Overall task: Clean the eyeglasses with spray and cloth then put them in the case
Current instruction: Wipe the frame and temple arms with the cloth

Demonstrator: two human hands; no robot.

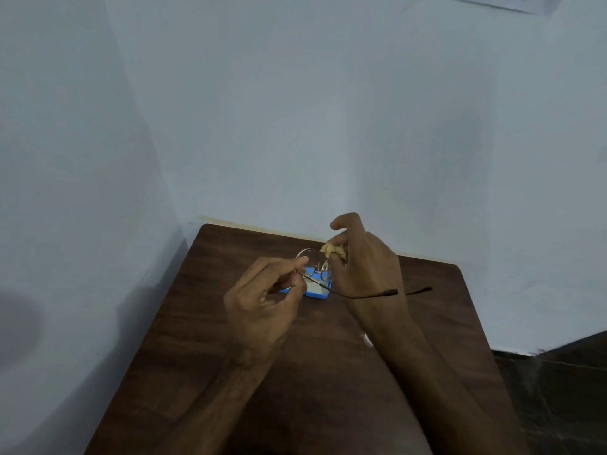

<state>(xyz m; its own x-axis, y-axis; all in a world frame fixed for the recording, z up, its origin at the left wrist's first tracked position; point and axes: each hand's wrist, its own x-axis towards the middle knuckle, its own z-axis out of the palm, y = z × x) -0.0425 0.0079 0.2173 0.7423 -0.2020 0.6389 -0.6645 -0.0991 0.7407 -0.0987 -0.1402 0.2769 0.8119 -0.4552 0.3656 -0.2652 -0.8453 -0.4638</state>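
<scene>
My left hand (266,297) pinches the thin metal-framed eyeglasses (320,270) at the left hinge and holds them above the table. Their temple arms stretch to the right, across my right wrist. My right hand (364,267) grips a bunched yellow cloth (333,251) between thumb and fingers, pressed against the right lens. Under the glasses a blue case (317,292) with a pale inside lies open on the table, partly hidden by my left hand. No spray bottle can be made out.
The dark wooden table (328,372) stands in a corner of pale blue walls. A small white object (367,339) peeks out beside my right forearm. A dark floor shows at the right.
</scene>
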